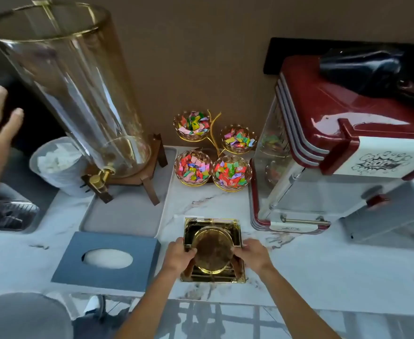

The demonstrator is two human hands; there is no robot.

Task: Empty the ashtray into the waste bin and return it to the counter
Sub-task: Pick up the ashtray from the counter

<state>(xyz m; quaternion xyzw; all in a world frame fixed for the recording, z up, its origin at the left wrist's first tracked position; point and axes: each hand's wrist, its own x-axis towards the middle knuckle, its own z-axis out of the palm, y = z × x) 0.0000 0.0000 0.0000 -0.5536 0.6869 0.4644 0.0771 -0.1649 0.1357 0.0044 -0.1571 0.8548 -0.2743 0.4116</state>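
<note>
ashtray [212, 250] near sides under hands, popcorn machine [335, 152] cut off right, bin bottom-left blurred

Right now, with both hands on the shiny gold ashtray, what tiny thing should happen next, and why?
Probably lift it straight up and keep it level. The left hand and right hand already grip opposite sides of the gold ashtray, which sits on the marble counter. The tissue box is close on its left, so tilting or sliding seems risky.

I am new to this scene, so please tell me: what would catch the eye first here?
Two hands, left hand and right hand, grip a square gold ashtray on the marble counter. Behind it stand four bowls of bright candies, between a tall glass dispenser and a red popcorn machine.
</note>
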